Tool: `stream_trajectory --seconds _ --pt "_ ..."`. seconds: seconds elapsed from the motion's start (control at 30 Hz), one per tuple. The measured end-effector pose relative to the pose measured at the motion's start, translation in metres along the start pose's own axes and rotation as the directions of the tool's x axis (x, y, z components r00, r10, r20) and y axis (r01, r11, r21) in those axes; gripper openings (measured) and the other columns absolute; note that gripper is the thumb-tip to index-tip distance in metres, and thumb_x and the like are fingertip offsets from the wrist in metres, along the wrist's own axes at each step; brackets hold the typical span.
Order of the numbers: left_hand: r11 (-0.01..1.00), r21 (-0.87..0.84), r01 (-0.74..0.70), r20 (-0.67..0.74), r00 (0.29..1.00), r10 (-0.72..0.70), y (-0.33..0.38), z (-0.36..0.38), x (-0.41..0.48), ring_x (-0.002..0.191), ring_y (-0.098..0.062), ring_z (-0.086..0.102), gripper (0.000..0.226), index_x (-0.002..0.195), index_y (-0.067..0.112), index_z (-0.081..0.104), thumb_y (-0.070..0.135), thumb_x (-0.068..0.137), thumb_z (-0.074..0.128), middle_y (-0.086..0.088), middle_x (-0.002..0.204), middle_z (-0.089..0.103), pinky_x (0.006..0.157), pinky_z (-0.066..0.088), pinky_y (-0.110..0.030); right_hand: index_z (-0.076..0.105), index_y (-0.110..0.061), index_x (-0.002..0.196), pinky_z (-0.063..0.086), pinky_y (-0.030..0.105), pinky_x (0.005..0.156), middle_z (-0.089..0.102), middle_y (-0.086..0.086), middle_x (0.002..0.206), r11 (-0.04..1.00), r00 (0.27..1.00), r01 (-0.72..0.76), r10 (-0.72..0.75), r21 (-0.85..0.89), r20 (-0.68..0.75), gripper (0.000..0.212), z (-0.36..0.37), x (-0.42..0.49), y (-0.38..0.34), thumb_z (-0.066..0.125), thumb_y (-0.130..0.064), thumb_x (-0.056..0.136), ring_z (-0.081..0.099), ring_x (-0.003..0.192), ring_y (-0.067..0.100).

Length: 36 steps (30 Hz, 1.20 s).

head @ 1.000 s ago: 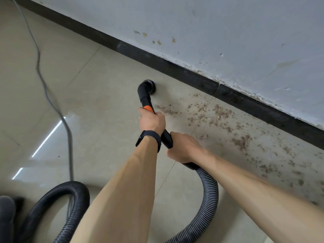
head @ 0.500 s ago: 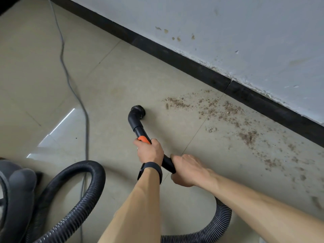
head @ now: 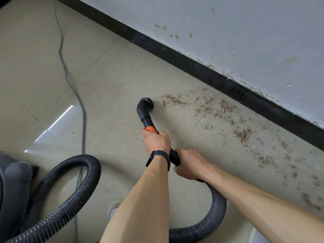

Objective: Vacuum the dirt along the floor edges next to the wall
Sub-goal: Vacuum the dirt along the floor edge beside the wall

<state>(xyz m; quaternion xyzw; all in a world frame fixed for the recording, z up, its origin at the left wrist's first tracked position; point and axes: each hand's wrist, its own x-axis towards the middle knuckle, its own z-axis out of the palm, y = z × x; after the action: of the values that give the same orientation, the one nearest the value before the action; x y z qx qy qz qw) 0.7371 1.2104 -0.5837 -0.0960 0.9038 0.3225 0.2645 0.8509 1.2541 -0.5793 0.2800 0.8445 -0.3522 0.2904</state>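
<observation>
Both left hand [head: 157,142] and right hand [head: 191,163] grip the black plastic vacuum pipe [head: 148,122] tight; best slide its round brush [head: 149,102] slowly over the brown dirt [head: 226,107].

The person is wearing 1 black band [head: 158,157] snugly around the wrist of the left hand [head: 157,142], its flat dark face showing on the outer side. 1 thin pale ring [head: 144,139] is sitting on a finger of that hand. 2 bare forearms are showing.
</observation>
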Motion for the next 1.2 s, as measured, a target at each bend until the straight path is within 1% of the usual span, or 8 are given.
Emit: stream_trajectory --seconds 0.1,0.2,0.27,0.47,0.63,0.87,1.13,1.2 --pt "0.999 0.030 -0.021 0.012 1.000 0.021 0.005 0.007 -0.002 0.088 -0.039 0.061 0.042 0.132 0.011 0.031 0.021 0.095 0.047 -0.019 0.108 0.056 0.084 0.054 -0.048 0.040 -0.026 0.085 0.051 0.039 0.070 0.058 0.002 0.087 0.997 1.000 -0.021 0.021 0.070 0.001 0.018 0.000 0.000 0.006 0.057 -0.020 0.084 0.056 0.083 0.028" --pt "0.998 0.052 -0.030 0.025 0.999 0.029 0.011 0.013 -0.004 0.084 -0.036 0.056 0.042 0.133 0.011 0.032 0.021 0.095 0.047 -0.017 0.108 0.055 0.079 0.051 -0.043 0.047 -0.023 0.091 0.044 0.033 0.063 0.060 0.001 0.088 0.990 0.999 -0.035 0.036 0.133 -0.004 0.013 -0.002 0.000 0.011 0.057 -0.017 0.084 0.055 0.081 0.025" --pt "0.996 0.079 -0.034 0.030 0.999 0.032 0.017 0.015 -0.005 0.086 -0.036 0.057 0.041 0.132 0.011 0.032 0.021 0.095 0.047 -0.017 0.109 0.054 0.078 0.049 -0.042 0.047 -0.027 0.086 0.046 0.036 0.064 0.062 0.001 0.087 0.984 0.999 -0.049 0.052 0.168 -0.010 0.013 -0.003 0.001 0.014 0.056 -0.019 0.081 0.057 0.081 0.024" --pt "0.990 0.130 -0.050 0.052 0.998 0.043 0.028 0.016 -0.005 0.094 -0.041 0.061 0.039 0.129 0.010 0.032 0.020 0.094 0.046 -0.018 0.111 0.054 0.086 0.053 -0.049 0.045 -0.025 0.081 0.041 0.035 0.058 0.061 0.002 0.080 0.981 0.998 -0.051 0.056 0.187 -0.022 0.011 -0.009 0.005 0.016 0.054 -0.020 0.077 0.054 0.071 0.024" --pt "0.988 0.139 -0.068 0.064 0.996 0.060 0.038 0.017 -0.004 0.097 -0.041 0.061 0.041 0.131 0.009 0.031 0.018 0.095 0.047 -0.019 0.114 0.053 0.085 0.050 -0.045 0.045 -0.025 0.081 0.041 0.036 0.060 0.062 0.002 0.082 0.982 0.998 -0.045 0.051 0.184 -0.027 0.012 -0.017 0.006 0.016 0.055 -0.020 0.077 0.056 0.072 0.024" --pt "0.986 0.142 -0.084 0.070 0.995 0.075 0.043 0.027 -0.008 0.098 -0.041 0.060 0.040 0.131 0.009 0.031 0.018 0.095 0.046 -0.018 0.114 0.053 0.080 0.047 -0.043 0.046 -0.023 0.082 0.039 0.034 0.056 0.061 0.002 0.077 0.976 0.996 -0.062 0.074 0.208 -0.053 0.010 -0.016 0.005 0.025 0.053 -0.020 0.076 0.053 0.067 0.023" --pt "0.983 0.145 -0.117 0.076 0.991 0.107 0.049 0.041 -0.013 0.092 -0.037 0.059 0.037 0.128 0.009 0.034 0.017 0.095 0.047 -0.017 0.110 0.054 0.075 0.044 -0.038 0.045 -0.024 0.082 0.041 0.037 0.060 0.062 0.000 0.077 0.968 0.993 -0.071 0.091 0.241 -0.076 0.013 -0.015 0.004 0.040 0.057 -0.022 0.076 0.054 0.070 0.022" --pt "0.981 0.146 -0.125 0.076 0.990 0.115 0.050 0.045 -0.015 0.087 -0.035 0.055 0.038 0.129 0.009 0.033 0.017 0.095 0.047 -0.017 0.110 0.053 0.074 0.042 -0.037 0.046 -0.024 0.083 0.041 0.037 0.059 0.062 -0.001 0.078 0.968 0.993 -0.071 0.092 0.242 -0.080 0.013 -0.015 0.005 0.044 0.057 -0.023 0.076 0.055 0.070 0.021"
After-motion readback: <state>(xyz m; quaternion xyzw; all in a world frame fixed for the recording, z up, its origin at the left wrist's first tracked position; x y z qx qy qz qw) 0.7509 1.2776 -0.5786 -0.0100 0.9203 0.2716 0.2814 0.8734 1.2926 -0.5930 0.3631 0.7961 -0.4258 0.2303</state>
